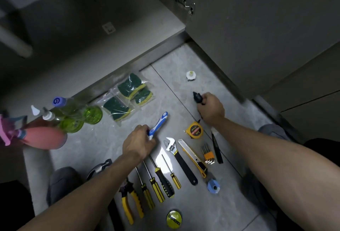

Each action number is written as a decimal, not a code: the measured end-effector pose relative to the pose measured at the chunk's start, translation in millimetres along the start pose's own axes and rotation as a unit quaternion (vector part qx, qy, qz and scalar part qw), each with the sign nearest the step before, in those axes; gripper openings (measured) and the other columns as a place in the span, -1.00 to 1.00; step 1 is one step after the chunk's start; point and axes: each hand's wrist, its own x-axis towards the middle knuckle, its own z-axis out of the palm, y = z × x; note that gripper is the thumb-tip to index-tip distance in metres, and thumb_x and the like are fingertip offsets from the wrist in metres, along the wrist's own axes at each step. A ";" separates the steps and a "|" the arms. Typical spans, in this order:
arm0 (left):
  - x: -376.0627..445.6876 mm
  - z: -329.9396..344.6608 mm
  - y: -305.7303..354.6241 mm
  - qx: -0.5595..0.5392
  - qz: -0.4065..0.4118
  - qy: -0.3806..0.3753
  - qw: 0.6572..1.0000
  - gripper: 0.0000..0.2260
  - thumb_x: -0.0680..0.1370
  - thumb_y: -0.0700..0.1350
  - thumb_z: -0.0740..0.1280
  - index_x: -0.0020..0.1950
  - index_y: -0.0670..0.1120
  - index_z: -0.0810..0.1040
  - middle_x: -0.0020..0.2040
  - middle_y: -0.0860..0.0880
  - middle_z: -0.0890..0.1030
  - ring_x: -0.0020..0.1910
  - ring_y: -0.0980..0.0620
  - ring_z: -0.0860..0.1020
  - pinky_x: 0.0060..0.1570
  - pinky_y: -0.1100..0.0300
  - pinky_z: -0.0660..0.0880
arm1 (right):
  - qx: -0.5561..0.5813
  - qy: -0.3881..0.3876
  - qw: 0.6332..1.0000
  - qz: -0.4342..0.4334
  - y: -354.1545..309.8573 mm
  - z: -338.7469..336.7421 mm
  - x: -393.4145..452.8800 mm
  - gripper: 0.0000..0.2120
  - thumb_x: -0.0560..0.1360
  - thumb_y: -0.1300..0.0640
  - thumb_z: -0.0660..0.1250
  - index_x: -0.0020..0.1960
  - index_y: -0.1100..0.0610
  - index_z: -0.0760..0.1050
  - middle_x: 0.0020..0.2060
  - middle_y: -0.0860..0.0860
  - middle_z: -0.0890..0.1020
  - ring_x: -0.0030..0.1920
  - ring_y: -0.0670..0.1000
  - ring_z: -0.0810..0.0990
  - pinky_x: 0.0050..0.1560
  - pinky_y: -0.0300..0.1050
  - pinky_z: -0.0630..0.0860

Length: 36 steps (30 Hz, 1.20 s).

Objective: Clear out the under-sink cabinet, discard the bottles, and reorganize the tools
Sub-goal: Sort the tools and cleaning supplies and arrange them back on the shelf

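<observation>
Left hand [138,139]: down on the floor [174,91], fingers curled round the lower end of the blue-and-white handled tool [158,124], which angled up and away to the right.
Right hand [211,108]: further out on the tiles, fingers clenched round a small black object [197,97] whose tip poked out on the left of the fist.
Tool row: laid side by side near the person, from left to right, were yellow-handled pliers [131,201], four yellow-and-black screwdrivers [161,181], an adjustable wrench [180,161], a yellow utility knife [193,157], a set of hex keys [207,154] and a slim black tool [217,150].
Tape measure [195,130]: yellow, just beyond the knife, right beside the right wrist.
Bottles [73,113]: clustered at the left on the floor, green-bottomed ones lying tipped, a pink spray bottle [36,137] nearest the edge.
Sponges [127,96]: green and yellow, in clear bags, between the bottles and the cabinet.
Cabinet [92,28]: open, dark inside, door swung out on the right.
Strays: white cap [191,75] alone near the door; blue piece [213,185] and a yellow-and-black roll [174,219] at the near end.
</observation>
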 end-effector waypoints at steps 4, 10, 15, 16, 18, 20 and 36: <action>18.7 0.4 -11.3 0.019 -0.013 0.007 1.000 -0.74 0.53 0.06 0.35 0.19 0.05 0.52 0.11 0.02 0.52 -0.01 -0.01 0.54 -0.09 0.09 0.55 | 0.010 -0.083 0.993 -0.080 -49.0 34.6 14.4 -0.86 0.45 0.14 0.35 0.01 0.05 0.54 -0.05 0.06 0.63 -0.02 0.15 0.61 -0.01 0.00 0.57; 47.9 -1.5 -25.9 0.031 0.004 0.010 0.999 -0.62 0.55 0.02 0.34 0.37 0.08 0.46 0.14 0.03 0.49 0.07 0.00 0.50 -0.07 0.15 0.51 | -0.032 -0.148 0.983 -0.102 -62.9 57.8 31.2 -0.78 0.43 -0.12 0.42 -0.05 0.01 0.54 -0.15 -0.06 0.61 -0.13 0.03 0.59 -0.18 -0.12 0.49; 65.8 5.2 -31.1 0.046 0.014 0.003 0.999 -0.67 0.53 -0.07 0.35 0.29 0.07 0.52 0.16 0.02 0.50 0.11 -0.02 0.50 -0.06 0.15 0.46 | -0.076 0.059 0.974 -0.204 -61.9 28.7 69.9 -0.65 0.52 0.13 0.30 0.31 0.06 0.45 0.24 0.03 0.46 0.19 0.06 0.46 0.01 -0.03 0.52; 67.5 7.0 -30.8 0.047 0.009 0.008 0.999 -0.69 0.53 -0.08 0.34 0.27 0.07 0.53 0.15 0.02 0.50 0.09 -0.02 0.50 -0.09 0.15 0.44 | -0.119 0.035 0.973 -0.193 -62.6 23.5 78.8 -0.55 0.51 0.18 0.31 0.39 0.05 0.38 0.34 0.06 0.39 0.27 0.09 0.40 0.09 0.00 0.51; 68.7 10.4 -30.5 0.049 0.006 0.017 0.999 -0.71 0.53 -0.09 0.33 0.25 0.07 0.54 0.13 0.01 0.51 0.08 -0.01 0.48 -0.11 0.15 0.41 | -0.200 -0.029 0.965 -0.164 -62.3 18.3 92.9 -0.46 0.50 0.22 0.30 0.45 0.03 0.29 0.45 0.09 0.28 0.36 0.15 0.31 0.18 0.03 0.43; 66.4 11.6 -30.7 0.049 0.017 0.015 0.999 -0.66 0.52 -0.07 0.36 0.30 0.06 0.51 0.18 0.00 0.50 0.14 -0.02 0.46 -0.04 0.13 0.46 | -0.249 -0.055 0.952 -0.168 -57.3 16.9 101.2 -0.45 0.51 0.23 0.28 0.46 0.01 0.26 0.43 0.09 0.29 0.35 0.18 0.31 0.18 0.07 0.42; -89.2 113.8 100.5 0.003 0.321 -0.137 0.937 -0.69 0.54 0.02 0.30 0.29 0.05 0.49 0.24 0.05 0.45 0.18 0.00 0.50 0.02 0.18 0.46 | -0.002 -0.020 0.987 -0.161 27.9 -30.0 41.2 -0.72 0.48 0.03 0.40 0.15 0.07 0.48 0.11 0.06 0.51 0.03 0.15 0.56 -0.02 -0.07 0.46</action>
